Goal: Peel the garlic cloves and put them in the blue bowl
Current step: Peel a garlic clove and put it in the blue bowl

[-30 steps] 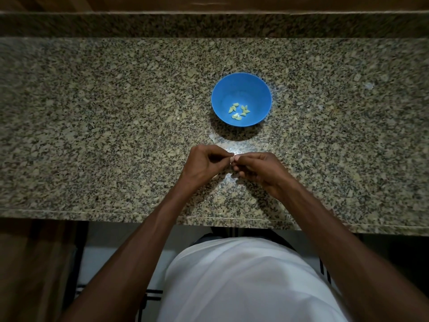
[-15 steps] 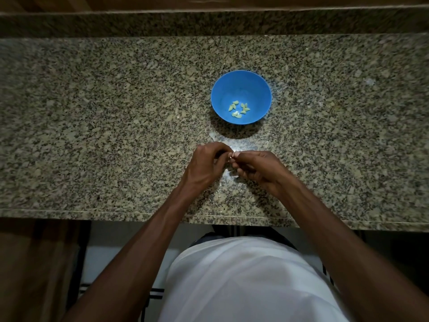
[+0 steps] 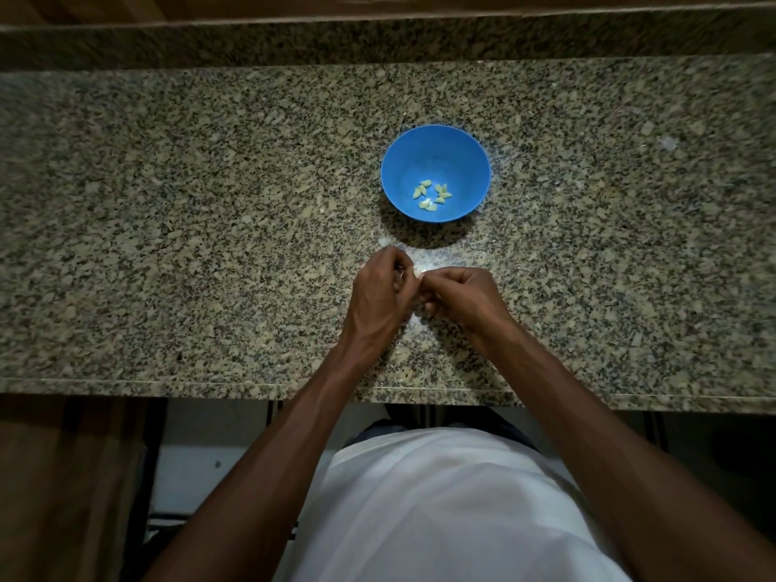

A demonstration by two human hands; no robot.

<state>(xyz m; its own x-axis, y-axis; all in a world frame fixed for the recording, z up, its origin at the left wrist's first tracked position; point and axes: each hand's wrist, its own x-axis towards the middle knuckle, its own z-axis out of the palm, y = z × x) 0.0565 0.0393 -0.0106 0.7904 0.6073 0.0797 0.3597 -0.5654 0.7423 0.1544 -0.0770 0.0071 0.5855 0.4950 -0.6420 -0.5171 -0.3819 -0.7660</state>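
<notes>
I pinch a garlic clove (image 3: 418,274) between my curled left hand (image 3: 380,294) and right hand (image 3: 460,298) just above the granite tabletop (image 3: 189,228), near the blue bowl (image 3: 470,161) holding peeled cloves (image 3: 430,195).

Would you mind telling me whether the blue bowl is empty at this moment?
No, the blue bowl already holds several peeled garlic cloves on its bottom.
</notes>
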